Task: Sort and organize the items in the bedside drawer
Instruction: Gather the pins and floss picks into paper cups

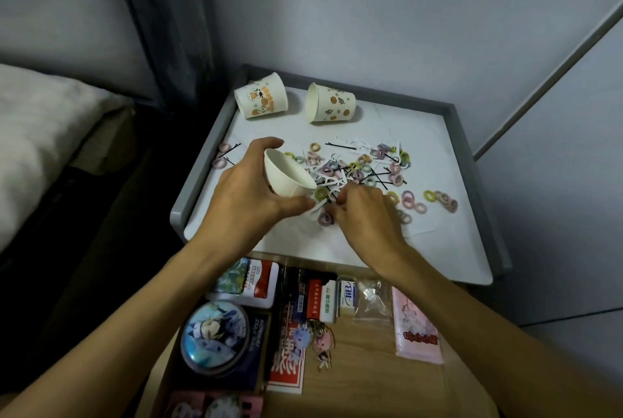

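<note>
A heap of small pastel hair rings, black hairpins and white plastic picks lies spread over the white top of the bedside table. My left hand grips a white paper cup, tilted with its mouth toward the heap. Just to its right, my right hand pinches small white pieces at the near edge of the heap. Below both arms, the wooden drawer stands pulled out with several items in it.
Two printed paper cups lie on their sides at the back of the table. In the drawer are a round tin, flat packets, a red booklet, key charms and a pink packet. A bed is on the left.
</note>
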